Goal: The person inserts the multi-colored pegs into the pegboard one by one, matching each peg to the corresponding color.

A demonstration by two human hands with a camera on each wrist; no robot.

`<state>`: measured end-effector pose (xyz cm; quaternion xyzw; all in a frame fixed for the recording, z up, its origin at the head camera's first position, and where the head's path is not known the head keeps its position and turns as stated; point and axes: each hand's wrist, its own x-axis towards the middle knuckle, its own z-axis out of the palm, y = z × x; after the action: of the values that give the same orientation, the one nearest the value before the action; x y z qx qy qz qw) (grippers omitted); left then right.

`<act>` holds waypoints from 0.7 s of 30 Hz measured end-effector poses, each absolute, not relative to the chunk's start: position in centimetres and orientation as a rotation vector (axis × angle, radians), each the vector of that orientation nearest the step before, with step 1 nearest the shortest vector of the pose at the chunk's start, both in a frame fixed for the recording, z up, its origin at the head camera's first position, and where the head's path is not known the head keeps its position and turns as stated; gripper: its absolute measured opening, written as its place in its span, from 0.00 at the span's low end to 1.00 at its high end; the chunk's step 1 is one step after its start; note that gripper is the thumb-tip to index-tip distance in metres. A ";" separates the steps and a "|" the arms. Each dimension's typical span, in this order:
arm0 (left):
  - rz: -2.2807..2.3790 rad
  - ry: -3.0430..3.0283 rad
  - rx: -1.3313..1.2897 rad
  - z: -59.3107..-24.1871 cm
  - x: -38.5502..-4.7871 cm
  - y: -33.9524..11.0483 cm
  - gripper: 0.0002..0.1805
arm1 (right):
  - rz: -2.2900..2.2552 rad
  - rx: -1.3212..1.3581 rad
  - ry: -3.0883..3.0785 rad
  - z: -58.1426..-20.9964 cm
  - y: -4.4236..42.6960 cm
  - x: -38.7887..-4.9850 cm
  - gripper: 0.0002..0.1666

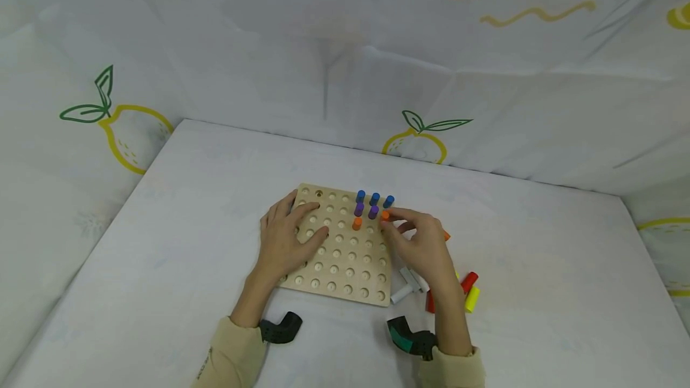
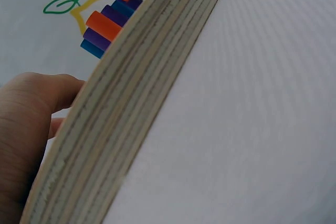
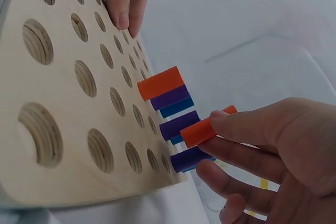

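A wooden peg board [image 1: 329,262] with rows of round holes lies on the white table. My left hand [image 1: 283,238] rests over its left side, thumb and index finger spread on the top. Between right thumb and fingers, my right hand [image 1: 423,244] pinches an orange peg [image 3: 197,133], tilted over the board's far right part. Blue pegs [image 1: 374,199] stand in the far row, with purple pegs [image 3: 178,125] in front of them. Another orange peg [image 1: 357,224] stands in the row nearer me. The right hand hides one purple peg in the head view.
Right of the board lie loose grey pegs [image 1: 401,293], red pegs [image 1: 469,282] and a yellow peg [image 1: 472,300]. An orange peg end [image 1: 447,236] shows behind the right hand. A white printed cloth [image 1: 269,64] hangs beyond the table's far edge.
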<state>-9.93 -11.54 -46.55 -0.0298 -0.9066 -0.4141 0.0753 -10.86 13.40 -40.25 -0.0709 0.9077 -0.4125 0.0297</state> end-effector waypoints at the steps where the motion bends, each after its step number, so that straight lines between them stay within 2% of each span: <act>1: -1.240 -2.722 -0.088 -46.5 -9.9 -11.5 0.28 | -1.275 -0.221 2.789 -40.3 13.3 -10.9 0.17; 11: -1.241 -2.733 -0.080 -46.4 -9.9 -11.5 0.28 | -1.271 -0.224 2.731 -40.6 12.4 -10.8 0.19; 21: -1.250 -2.725 -0.083 -46.5 -10.0 -11.5 0.28 | -1.267 -0.245 2.743 -41.1 12.1 -10.9 0.16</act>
<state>-10.00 -11.52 -46.54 -0.0278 -0.9063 -0.4158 0.0709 -10.87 12.05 -41.10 -0.0807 0.9035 -0.4173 0.0550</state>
